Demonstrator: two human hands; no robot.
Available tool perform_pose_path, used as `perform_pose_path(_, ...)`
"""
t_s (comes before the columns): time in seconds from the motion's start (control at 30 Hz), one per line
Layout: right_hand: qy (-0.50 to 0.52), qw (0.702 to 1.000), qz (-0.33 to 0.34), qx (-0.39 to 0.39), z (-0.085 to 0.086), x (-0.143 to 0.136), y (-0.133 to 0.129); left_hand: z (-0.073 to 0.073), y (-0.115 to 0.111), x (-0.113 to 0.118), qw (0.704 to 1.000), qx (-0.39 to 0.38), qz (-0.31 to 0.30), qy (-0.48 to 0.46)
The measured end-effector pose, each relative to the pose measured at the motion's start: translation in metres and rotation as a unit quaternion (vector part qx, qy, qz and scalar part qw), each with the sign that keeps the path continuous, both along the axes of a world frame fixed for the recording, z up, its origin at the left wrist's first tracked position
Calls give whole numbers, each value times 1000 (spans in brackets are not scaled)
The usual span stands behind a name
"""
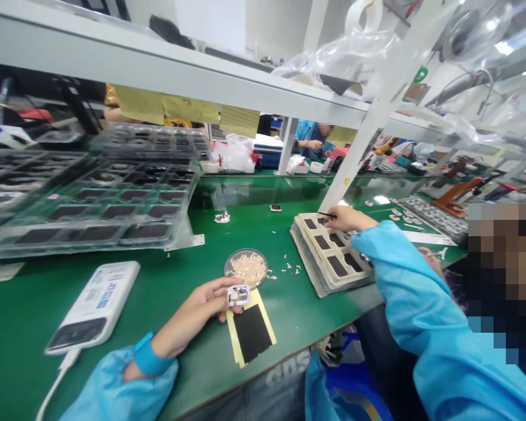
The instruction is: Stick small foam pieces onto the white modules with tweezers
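Note:
My left hand (213, 297) pinches a small white watch-like housing (238, 296) with metal parts inside, held over the near side of the bench. Below it lies a black pad (254, 333) on yellow paper. Just behind is a round mesh dish (227, 279) heaped with small beige pieces (248, 266). To the right, my right hand (350, 218) reaches over the far edge of a stacked cream tray (319, 286) with dark-lined pockets. Its fingers are closed on a thin dark tool (328, 214); whether its tip touches anything in the tray cannot be made out.
Clear trays (92, 234) are stacked at left, near a white power bank (94, 307) with a cable. Two small housings, one white (222, 217) and one dark (275, 207), lie farther back. A shelf post (359, 134) rises behind the cream tray. A co-worker's hand (432, 260) is at right.

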State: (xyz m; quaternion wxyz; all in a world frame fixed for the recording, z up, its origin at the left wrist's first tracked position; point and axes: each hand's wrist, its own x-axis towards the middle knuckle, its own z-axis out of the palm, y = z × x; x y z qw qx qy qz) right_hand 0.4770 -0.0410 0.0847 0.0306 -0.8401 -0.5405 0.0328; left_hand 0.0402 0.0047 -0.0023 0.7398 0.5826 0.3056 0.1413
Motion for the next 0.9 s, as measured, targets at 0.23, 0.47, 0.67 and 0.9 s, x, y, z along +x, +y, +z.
perform_pose_path(0.23,-57,987,46,145,21,-50,-26,-5,-1,1,999,-10,35,-23)
perform_pose_path(0.47,198,920,234,244,-7,-207,-54,-11,1,5,995,25,99,-2)
perform_pose_path(0.67,434,843,249,196,-66,-251,-13,-9,6,4,983,48,177,4)
perform_pose_path(0.9,565,799,175,110,-87,-237,-5,-7,5,1,976,84,203,6)
